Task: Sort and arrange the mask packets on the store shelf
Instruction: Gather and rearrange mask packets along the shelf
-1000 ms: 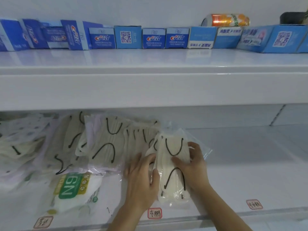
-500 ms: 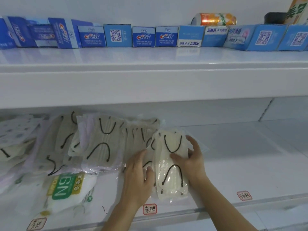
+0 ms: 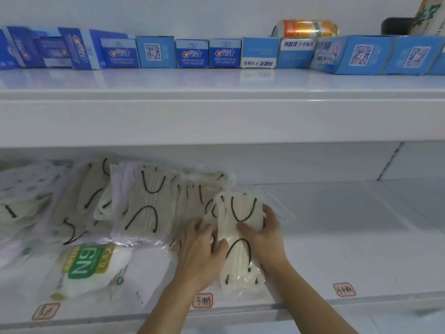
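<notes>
Wide white lower shelf (image 3: 349, 237), mask packets (image 3: 144, 208) heaped along its left half. At the heap's right end stands one cream packet (image 3: 240, 239), right hand (image 3: 267, 235) curled round its right side, left hand (image 3: 202, 251) pressing flat, fingers (image 3: 222, 244) spread against its left edge.

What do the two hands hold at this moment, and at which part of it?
Both hold one cream mask packet at its middle: the right hand grips the right edge, the left hand presses its left edge.

Clear mask packet (image 3: 240, 239) of cream masks lies lengthwise beside overlapping packets (image 3: 144, 208).
</notes>
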`<state>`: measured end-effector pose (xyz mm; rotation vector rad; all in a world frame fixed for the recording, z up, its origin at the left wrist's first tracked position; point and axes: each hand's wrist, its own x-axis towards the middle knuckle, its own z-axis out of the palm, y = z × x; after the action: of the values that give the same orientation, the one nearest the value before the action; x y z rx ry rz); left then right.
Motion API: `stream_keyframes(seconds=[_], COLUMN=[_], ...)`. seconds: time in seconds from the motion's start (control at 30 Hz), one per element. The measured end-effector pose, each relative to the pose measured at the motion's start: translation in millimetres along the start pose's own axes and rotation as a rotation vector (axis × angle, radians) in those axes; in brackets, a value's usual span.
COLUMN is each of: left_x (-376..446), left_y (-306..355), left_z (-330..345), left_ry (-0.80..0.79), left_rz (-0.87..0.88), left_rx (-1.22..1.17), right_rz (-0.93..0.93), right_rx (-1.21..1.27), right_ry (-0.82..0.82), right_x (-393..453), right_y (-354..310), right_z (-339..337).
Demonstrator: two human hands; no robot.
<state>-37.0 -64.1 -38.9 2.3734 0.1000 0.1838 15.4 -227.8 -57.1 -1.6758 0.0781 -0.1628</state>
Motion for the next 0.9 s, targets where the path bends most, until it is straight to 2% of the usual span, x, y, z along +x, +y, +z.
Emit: stream_keyframes(seconds=[0.17, 0.37, 0.47, 0.53, 0.57, 0.63, 0.67, 0.7, 0.8, 0.83, 0.9], left_x=[-3, -13, -14, -14, -13, -12, -10, -9, -4, -1, 2], left_y=[9, 37, 43, 51, 59, 76, 89, 108, 156, 165, 181], left_z=[2, 15, 21, 24, 29, 35, 42, 49, 80, 94, 123], left_ry=[0.2, 0.236, 0.171, 0.186, 0.232, 0.319, 0.315, 0.218, -0.302, -0.397, -0.433], left_rz=[-0.014, -0.09, -0.16, -0.218, -0.195, -0.023, 0.062, 0.073, -0.134, -0.177, -0.205], left_rx=[-0.093, 0.063, 0.149, 0.195, 0.234, 0.256, 0.175, 0.011, -0.473, -0.566, -0.686], right_rz=[-0.01, -0.039, -0.052, -0.009, 0.038, 0.119, 0.148, 0.167, 0.175, 0.166, 0.136], right_rx=[0.037, 0.041, 0.033, 0.081, 0.136, 0.248, 0.293, 0.346, 0.468, 0.464, 0.395], right_ry=[0.03, 0.015, 0.053, 0.066, 0.051, -0.012, -0.03, -0.041, -0.023, -0.004, 0.051], right_x=[-2, 1, 8, 18, 23, 31, 34, 36, 39, 39, 35], right_y=[0, -3, -7, -8, -9, -16, -18, -21, -23, -21, -19], right_z=[0, -13, -43, -71, -88, -115, -131, -148, -199, -217, -250])
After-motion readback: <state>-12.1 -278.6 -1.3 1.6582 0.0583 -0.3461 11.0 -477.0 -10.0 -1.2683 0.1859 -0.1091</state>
